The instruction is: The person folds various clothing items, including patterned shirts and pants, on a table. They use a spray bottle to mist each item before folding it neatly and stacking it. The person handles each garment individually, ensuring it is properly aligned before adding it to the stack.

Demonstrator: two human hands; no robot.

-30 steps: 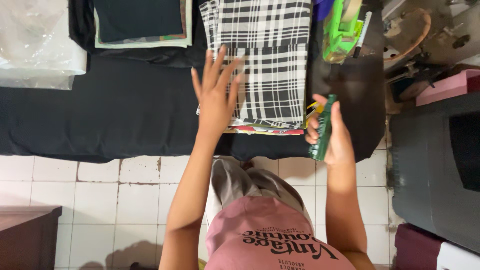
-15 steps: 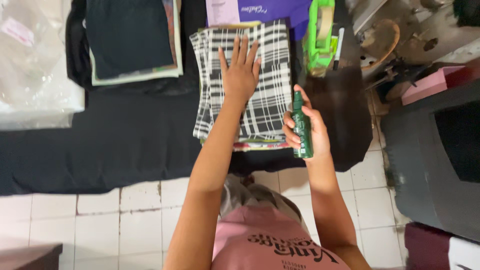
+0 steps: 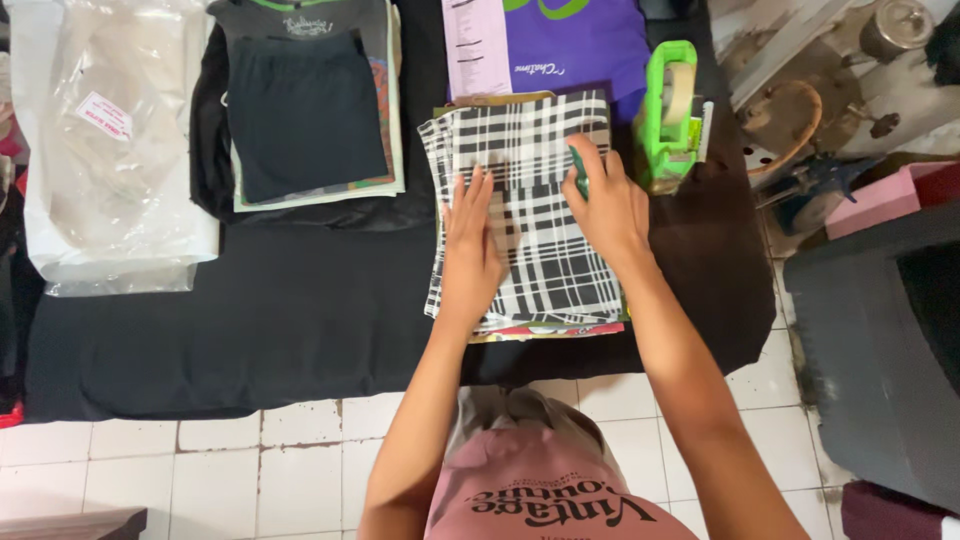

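A folded black-and-white plaid cloth (image 3: 530,150) lies on top of a stack on the black mat (image 3: 250,320). My left hand (image 3: 470,245) presses flat on its lower middle, fingers spread. My right hand (image 3: 605,200) rests on the cloth's upper right part and is closed around a dark green marker (image 3: 579,175), of which only a small bit shows between the fingers. Coloured edges of other folded pieces (image 3: 560,331) peek out under the plaid cloth.
A green tape dispenser (image 3: 670,110) stands right of the plaid stack. A purple garment (image 3: 590,45) lies behind it, and a dark folded shirt stack (image 3: 305,110) and clear plastic bags (image 3: 120,150) lie to the left. White floor tiles (image 3: 200,470) are in front, clutter on the right.
Both hands moved forward onto the plaid cloth. My right hand carried the green marker from beside the stack onto its upper right part. The view shifted closer.
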